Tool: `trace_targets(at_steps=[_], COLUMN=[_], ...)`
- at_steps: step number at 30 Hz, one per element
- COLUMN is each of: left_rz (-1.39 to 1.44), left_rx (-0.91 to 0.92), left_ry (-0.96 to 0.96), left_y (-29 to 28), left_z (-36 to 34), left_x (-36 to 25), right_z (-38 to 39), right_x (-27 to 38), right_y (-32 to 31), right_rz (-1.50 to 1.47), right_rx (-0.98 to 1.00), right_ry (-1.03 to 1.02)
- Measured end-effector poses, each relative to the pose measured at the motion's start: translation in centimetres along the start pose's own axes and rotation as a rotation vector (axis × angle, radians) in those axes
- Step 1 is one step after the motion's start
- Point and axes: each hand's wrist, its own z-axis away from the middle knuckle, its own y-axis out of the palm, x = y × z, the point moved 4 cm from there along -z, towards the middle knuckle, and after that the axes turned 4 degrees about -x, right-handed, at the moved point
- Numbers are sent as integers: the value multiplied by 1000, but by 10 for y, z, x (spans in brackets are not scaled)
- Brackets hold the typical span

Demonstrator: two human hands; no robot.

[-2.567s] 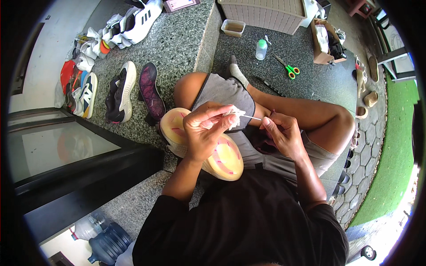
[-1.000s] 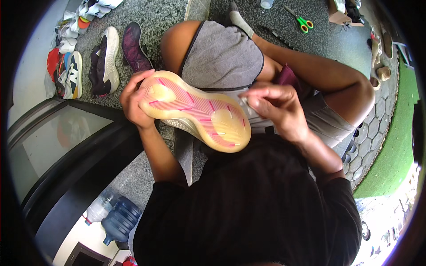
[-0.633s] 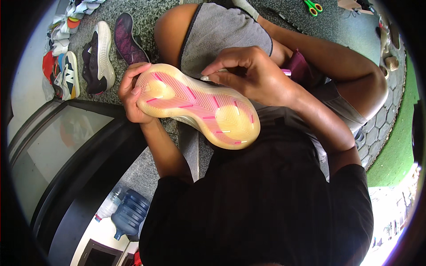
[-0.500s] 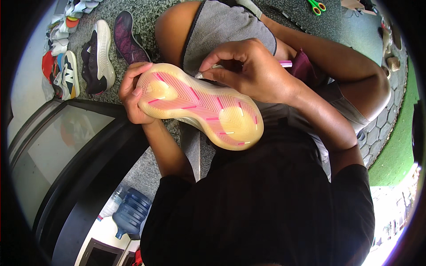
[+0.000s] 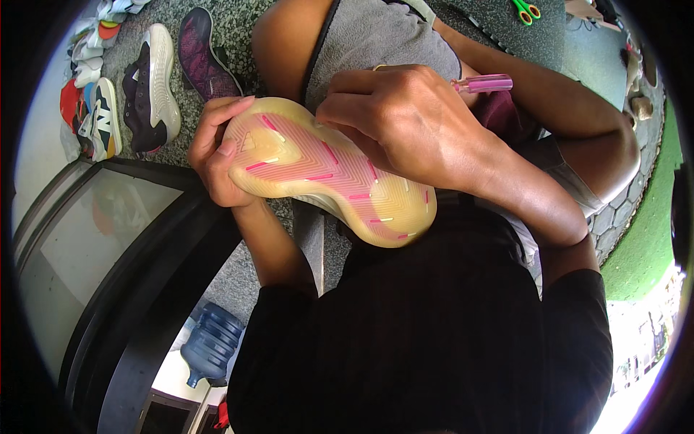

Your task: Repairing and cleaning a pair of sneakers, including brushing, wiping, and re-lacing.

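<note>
A shoe with a translucent yellow and pink sole (image 5: 289,155) is held sole up over my lap. My left hand (image 5: 219,155) grips its narrower end, thumb on the sole and fingers around the edge. My right hand (image 5: 416,123) is closed over the sole's far edge, its fingertips at the shoe's narrow middle. From behind its knuckles sticks out the translucent pink handle (image 5: 486,83) of a slim tool. The tool's tip is hidden by the hand. A grey cloth (image 5: 383,40) lies across my leg just beyond the shoe.
At the left on the speckled floor stand a purple-black shoe (image 5: 206,58), a black and white shoe (image 5: 155,87) and a multicoloured sneaker (image 5: 107,119). Green-handled scissors (image 5: 525,10) lie at the far right. A blue water jug (image 5: 212,343) is at lower left, past a dark curved frame (image 5: 137,289).
My right hand has turned over and moved in across the sole's edge, hiding the small pale thing it pinched. More of the pink handle shows. The shoe has barely shifted.
</note>
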Motion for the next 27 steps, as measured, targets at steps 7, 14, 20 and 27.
trace_targets(at_steps=[7,14,20,27], left_rz=[-2,-28,16,8], left_rx=[-72,-67,-93,-94], left_ry=[-21,-27,-24,-13], left_y=[7,10,6,6], left_z=[-5,-6,-2,-3], left_x=[-4,-3,0,-2], right_z=[3,9,21,8], right_x=[7,4,-2,-1], right_y=[4,5,1,7], right_rz=[124,114,19,10], right_rx=[-41,-67,-92,-68], right_ry=[-73,-44,27,2])
